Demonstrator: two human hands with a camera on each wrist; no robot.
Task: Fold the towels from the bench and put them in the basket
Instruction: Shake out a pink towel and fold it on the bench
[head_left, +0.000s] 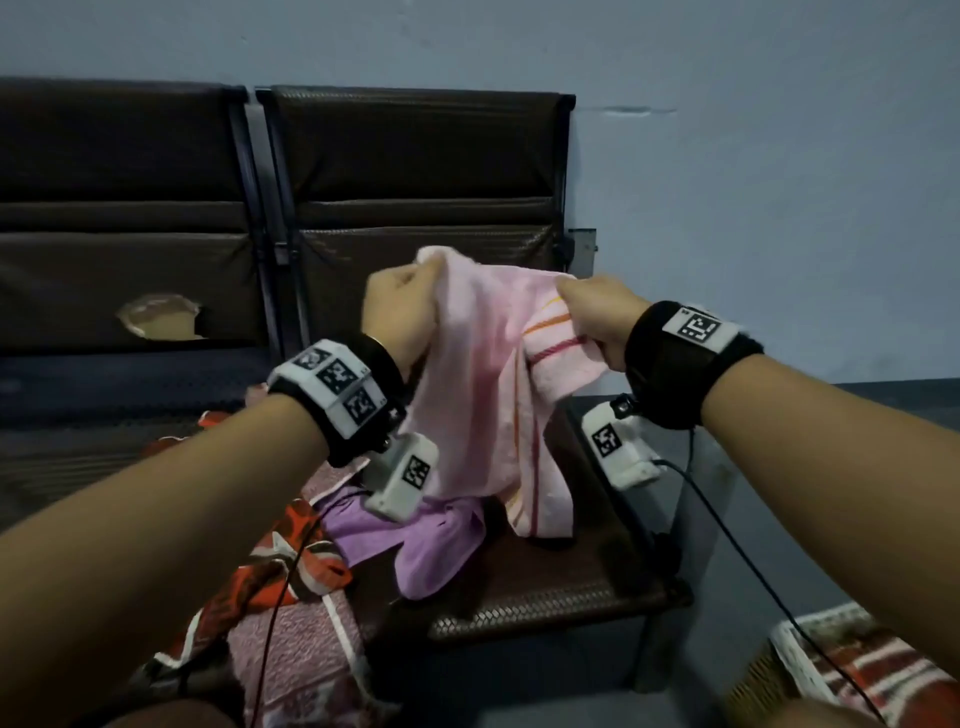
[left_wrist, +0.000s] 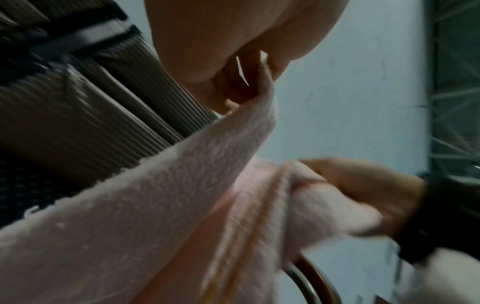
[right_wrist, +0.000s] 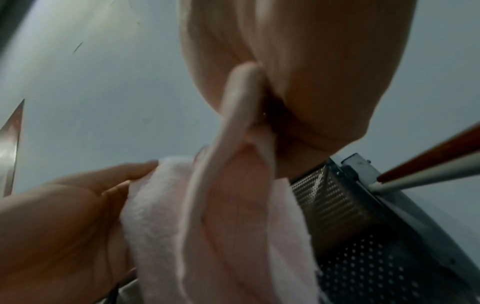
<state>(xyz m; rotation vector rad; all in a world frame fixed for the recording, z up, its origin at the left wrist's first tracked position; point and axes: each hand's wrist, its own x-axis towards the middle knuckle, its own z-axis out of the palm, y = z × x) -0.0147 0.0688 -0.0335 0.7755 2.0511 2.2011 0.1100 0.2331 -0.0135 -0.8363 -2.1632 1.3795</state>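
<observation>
Nearest the camera, at the lower right: a white basket on the floor with a red-and-white striped cloth inside, only partly in frame. At the lower left, spread over the near seat: a pink patterned cloth with a red-and-white printed cloth bunched on top. Just beyond, lying crumpled on the brown seat of the bench: a purple towel. Above it, lifted clear of the seat and hanging in loose folds: a pink towel with orange and red stripes near one end, its lowest corner dangling close to the purple towel. Gripping the upper left edge: the left hand, fingers curled and pinching the fabric, with the pinch plain in the left wrist view, towel trailing down from the fingertips. Gripping the striped upper right part: the right hand, fingers closed round a bunched fold, seen close in the right wrist view as cloth drawn up into the fist. Hands near each other, level, the towel's top edge slack between. Black bands with white marker blocks on both wrists. Farther back: the bench's dark padded backrest, a torn patch on the left seat back, then a pale blue wall.
</observation>
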